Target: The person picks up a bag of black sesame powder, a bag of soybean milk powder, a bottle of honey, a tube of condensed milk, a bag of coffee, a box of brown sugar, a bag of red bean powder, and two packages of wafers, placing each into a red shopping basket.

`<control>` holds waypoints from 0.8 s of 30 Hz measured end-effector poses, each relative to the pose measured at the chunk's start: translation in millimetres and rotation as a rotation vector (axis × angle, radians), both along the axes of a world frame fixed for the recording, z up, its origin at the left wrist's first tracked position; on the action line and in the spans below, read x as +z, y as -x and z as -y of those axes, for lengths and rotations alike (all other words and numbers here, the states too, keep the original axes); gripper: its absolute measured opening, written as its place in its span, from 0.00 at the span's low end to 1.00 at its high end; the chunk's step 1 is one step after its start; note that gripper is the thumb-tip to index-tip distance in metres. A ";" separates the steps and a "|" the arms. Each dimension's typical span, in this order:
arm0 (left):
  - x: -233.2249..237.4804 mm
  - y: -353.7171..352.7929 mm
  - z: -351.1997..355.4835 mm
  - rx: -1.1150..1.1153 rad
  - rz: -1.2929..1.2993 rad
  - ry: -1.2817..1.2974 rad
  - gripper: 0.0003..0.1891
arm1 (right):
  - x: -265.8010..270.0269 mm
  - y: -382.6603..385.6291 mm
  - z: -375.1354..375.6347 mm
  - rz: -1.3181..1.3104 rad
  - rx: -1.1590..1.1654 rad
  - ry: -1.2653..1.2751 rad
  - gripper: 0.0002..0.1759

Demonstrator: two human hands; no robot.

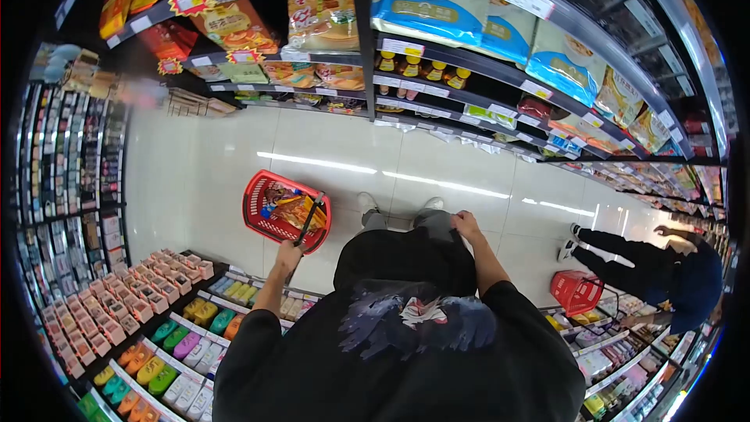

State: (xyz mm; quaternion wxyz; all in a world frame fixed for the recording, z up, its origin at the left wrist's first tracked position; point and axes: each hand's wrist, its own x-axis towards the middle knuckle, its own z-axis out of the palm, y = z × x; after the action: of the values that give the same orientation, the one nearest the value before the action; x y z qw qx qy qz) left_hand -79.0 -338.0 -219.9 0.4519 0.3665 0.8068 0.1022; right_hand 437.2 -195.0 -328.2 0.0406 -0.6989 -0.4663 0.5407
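My left hand [290, 255] is closed around the dark handle [314, 215] of a red shopping basket [248, 207], low at my left side above the floor. In the basket lie several packaged goods, among them an orange-yellow bag [295, 211]; their exact kinds are too small to tell. My right hand [466, 225] hangs by my right thigh, touching or close to the grey trouser leg, with its fingers curled in and nothing visible in them. The palm side is hidden from above.
Shelves of bagged foods [428, 14] and small yellow-capped bottles [434, 70] stand ahead. Behind me run shelves of coloured bottles [164, 379] and pink boxes [117, 309]. To the right, a person in dark clothes [644, 266] is beside another red basket [576, 291]. Tiled floor [312, 129] lies between.
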 end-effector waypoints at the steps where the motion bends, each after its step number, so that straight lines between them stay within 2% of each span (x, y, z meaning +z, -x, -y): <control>1: 1.4 -14.6 -6.8 0.097 0.133 0.076 0.16 | -0.5 -9.0 8.3 0.007 -0.044 -0.007 0.15; 2: 2.5 -29.4 -14.1 0.195 0.266 0.152 0.15 | -0.7 -16.5 12.2 0.015 -0.087 -0.016 0.15; 4: 1.5 -61.7 -24.4 0.305 0.408 0.051 0.15 | 23.6 -31.7 10.5 0.002 -0.163 0.065 0.15; 6: -6.0 -80.5 -39.9 0.273 0.373 0.056 0.13 | 26.5 -58.2 6.1 -0.012 -0.230 0.142 0.15; 8: -11.7 -108.9 -63.1 0.396 0.144 -0.037 0.13 | 29.1 -88.6 0.1 0.018 -0.214 0.148 0.16; 9: -0.2 -131.3 -76.5 0.406 0.140 -0.135 0.18 | 29.0 -103.4 -4.5 0.012 -0.222 0.141 0.16; 10: -8.8 -141.6 -82.2 0.396 0.140 -0.141 0.18 | 29.7 -121.6 -8.3 -0.018 -0.239 0.128 0.16; 12: -18.6 -170.3 -100.7 0.313 -0.067 -0.094 0.22 | 34.1 -162.6 -13.5 -0.044 -0.264 0.106 0.16; 14: -36.0 -196.6 -110.8 0.364 -0.091 -0.077 0.24 | 35.5 -196.6 -20.7 -0.061 -0.331 0.018 0.15; 16: -75.6 -208.5 -117.0 0.457 0.044 -0.238 0.24 | 46.5 -234.2 -21.9 -0.078 -0.366 -0.018 0.15; 18: -57.0 -241.8 -135.9 0.408 -0.052 -0.227 0.23 | 54.5 -269.9 -19.3 -0.086 -0.404 -0.043 0.15; 20: -30.8 -278.7 -151.7 0.514 0.118 -0.126 0.22 | 60.2 -302.0 -12.9 -0.079 -0.459 -0.027 0.15; 22: -37.6 -304.5 -164.6 0.456 0.055 -0.164 0.21 | 64.1 -328.6 -14.7 -0.053 -0.459 -0.009 0.15; 24: -18.0 -345.2 -181.9 0.389 0.021 -0.071 0.21 | 64.5 -345.4 -20.1 -0.033 -0.455 0.014 0.15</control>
State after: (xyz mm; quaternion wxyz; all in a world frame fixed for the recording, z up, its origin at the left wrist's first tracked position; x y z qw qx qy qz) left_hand 266.1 -156.1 -237.9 0.4189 0.2184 0.8535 0.2198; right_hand 782.7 -174.9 -263.7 0.1644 -0.7773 -0.2922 0.5323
